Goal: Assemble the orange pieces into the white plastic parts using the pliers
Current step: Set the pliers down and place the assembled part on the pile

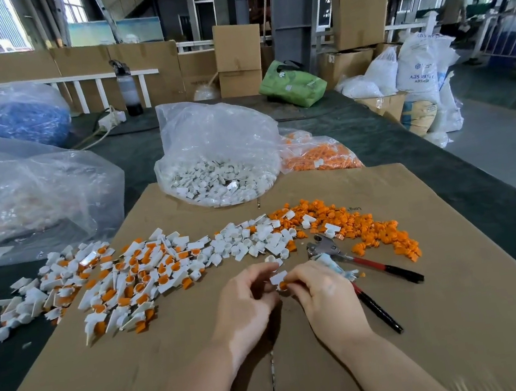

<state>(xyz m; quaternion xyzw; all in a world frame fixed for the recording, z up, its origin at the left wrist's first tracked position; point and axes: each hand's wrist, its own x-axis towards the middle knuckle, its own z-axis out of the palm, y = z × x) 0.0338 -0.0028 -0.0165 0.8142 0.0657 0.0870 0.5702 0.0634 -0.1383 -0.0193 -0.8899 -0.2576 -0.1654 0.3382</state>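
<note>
At frame centre I have the left hand (pixel 248 299) and right hand (pixel 322 285) both pinched on one white plastic part (pixel 278 278) with an orange piece (pixel 282 286) under it. Both look light, rigid and small; I judge fingertip holds on the flat tab safest. The pliers (pixel 351 258) lie untouched right of centre.

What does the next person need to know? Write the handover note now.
Left hand and right hand: both pinch one white part with an orange piece at it, over the cardboard.
Pliers lie unheld just right of the hands.
Done: assembled pile on the left.
Left: loose white parts in the middle, loose orange pieces on the right, plus full bags behind.
</note>
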